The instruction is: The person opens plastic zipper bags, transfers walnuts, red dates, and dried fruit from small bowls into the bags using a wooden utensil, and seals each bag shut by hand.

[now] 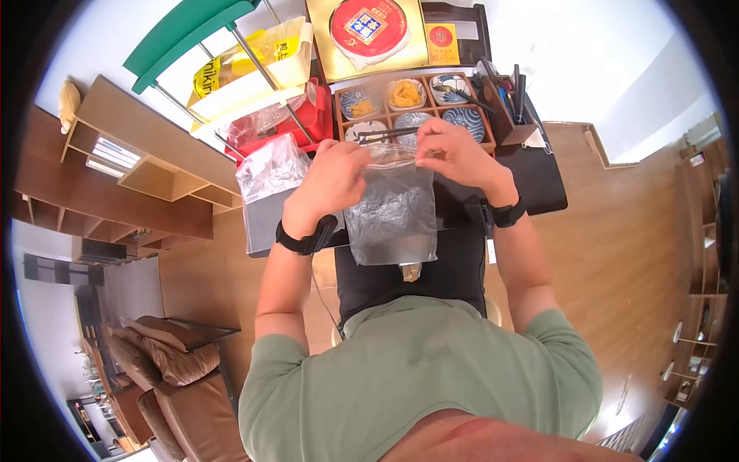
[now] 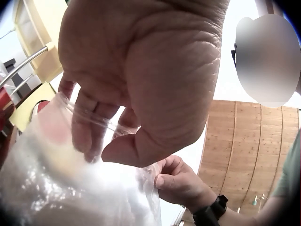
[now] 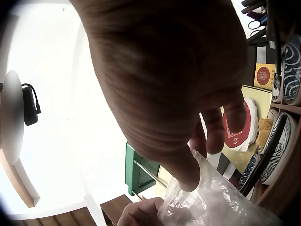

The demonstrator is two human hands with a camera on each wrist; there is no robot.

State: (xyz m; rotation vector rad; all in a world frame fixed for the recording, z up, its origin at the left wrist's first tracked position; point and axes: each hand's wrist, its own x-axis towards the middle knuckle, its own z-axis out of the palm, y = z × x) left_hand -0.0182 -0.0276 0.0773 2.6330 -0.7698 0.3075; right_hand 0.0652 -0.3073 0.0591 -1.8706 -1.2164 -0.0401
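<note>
A clear plastic bag (image 1: 391,219) hangs from both hands over the table's front edge, above the lap. My left hand (image 1: 332,179) holds its upper left edge; in the left wrist view the plastic rim crosses the fingers (image 2: 83,129), with the thumb in front. At the upper right corner, my right hand (image 1: 456,156) pinches the bag between thumb and fingers, and in the right wrist view the plastic (image 3: 202,190) gathers under that thumb. Just beyond the hands, black tongs (image 1: 385,135) lie across small patterned bowls in a wooden divided tray (image 1: 339,115).
Orange-yellow pieces (image 1: 406,94) fill one bowl. Behind the tray stands a gold box with a red round package (image 1: 369,29). A pen holder (image 1: 514,115) is at right. At left are a red basket (image 1: 322,115), a crumpled clear bag (image 1: 271,168) and a green-topped rack (image 1: 188,38).
</note>
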